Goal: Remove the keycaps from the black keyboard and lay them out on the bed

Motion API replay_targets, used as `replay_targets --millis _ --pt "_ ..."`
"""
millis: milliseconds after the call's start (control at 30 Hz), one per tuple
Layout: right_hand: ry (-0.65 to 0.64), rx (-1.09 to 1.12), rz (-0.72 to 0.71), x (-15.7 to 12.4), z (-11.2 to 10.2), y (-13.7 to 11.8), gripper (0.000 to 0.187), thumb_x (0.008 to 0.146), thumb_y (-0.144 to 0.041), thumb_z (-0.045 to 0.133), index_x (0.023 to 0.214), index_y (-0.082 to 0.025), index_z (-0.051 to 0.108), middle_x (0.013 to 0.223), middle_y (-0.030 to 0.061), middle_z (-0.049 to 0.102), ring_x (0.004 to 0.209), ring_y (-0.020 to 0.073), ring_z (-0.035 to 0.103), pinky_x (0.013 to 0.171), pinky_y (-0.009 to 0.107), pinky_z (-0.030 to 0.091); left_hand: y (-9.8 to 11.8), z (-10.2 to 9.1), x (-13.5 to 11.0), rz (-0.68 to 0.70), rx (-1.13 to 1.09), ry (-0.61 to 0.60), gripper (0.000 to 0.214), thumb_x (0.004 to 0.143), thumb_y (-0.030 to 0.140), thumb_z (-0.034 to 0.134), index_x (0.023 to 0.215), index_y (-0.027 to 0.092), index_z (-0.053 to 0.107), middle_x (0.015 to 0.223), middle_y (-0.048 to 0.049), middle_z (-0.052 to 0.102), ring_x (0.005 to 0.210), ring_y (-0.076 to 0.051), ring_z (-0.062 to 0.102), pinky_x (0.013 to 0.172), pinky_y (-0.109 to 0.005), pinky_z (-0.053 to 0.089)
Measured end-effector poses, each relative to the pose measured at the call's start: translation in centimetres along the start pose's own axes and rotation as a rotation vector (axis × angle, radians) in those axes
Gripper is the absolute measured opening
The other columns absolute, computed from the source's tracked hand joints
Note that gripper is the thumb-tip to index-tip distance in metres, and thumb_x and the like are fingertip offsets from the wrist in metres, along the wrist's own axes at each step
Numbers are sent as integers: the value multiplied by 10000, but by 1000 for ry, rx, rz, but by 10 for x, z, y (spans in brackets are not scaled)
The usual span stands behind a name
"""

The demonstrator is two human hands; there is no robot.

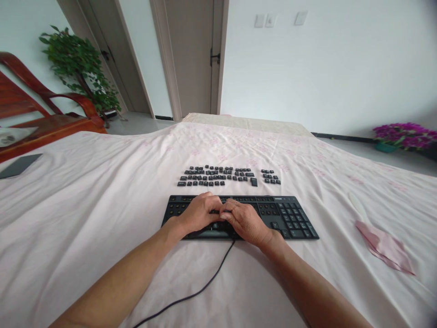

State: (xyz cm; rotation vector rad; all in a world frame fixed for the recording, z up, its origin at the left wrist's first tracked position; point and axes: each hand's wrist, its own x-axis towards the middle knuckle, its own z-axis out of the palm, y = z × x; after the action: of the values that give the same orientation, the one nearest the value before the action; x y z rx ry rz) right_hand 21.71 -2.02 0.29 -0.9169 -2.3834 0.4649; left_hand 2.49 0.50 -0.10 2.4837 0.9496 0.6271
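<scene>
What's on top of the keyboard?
The left hand and right hand meet over the middle of the keyboard; number-pad keys show at its right end. What lies directly beneath the hands, and whether they hold anything, is hidden.

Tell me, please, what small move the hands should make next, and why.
I would perhaps ease the right hand slightly away from the left hand: their fingers meet over the keyboard and hide what lies beneath, while loose keys lie in rows beyond it.

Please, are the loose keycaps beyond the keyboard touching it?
Apart: the head view shows a strip of pale sheet between the loose keycaps and the keyboard.
</scene>
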Motion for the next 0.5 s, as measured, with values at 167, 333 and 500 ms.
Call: replay_targets --millis 167,333,500 --pt "83 73 20 -6 4 3 267 989 -327 372 903 -200 591 834 47 624 781 159 603 756 274 472 1 1 1 -23 -2 -19 294 874 469 562 796 206 668 822 -12 664 814 -165 553 784 -286 395" --pt "165 126 20 -10 3 1 277 985 -323 369 900 -204 603 832 53 643 779 167 611 741 285 482 5 0 3 23 -35 -15 253 886 419 566 828 209 694 847 -15 670 836 -160 567 800 -281 406" --pt "281 173 111 -11 2 3 282 982 -320 372 880 -203 609 833 47 653 778 163 620 762 282 480 7 2 4 -73 -136 6 204 875 389 591 868 220 704 883 -16 656 880 -162 594 824 -277 435"
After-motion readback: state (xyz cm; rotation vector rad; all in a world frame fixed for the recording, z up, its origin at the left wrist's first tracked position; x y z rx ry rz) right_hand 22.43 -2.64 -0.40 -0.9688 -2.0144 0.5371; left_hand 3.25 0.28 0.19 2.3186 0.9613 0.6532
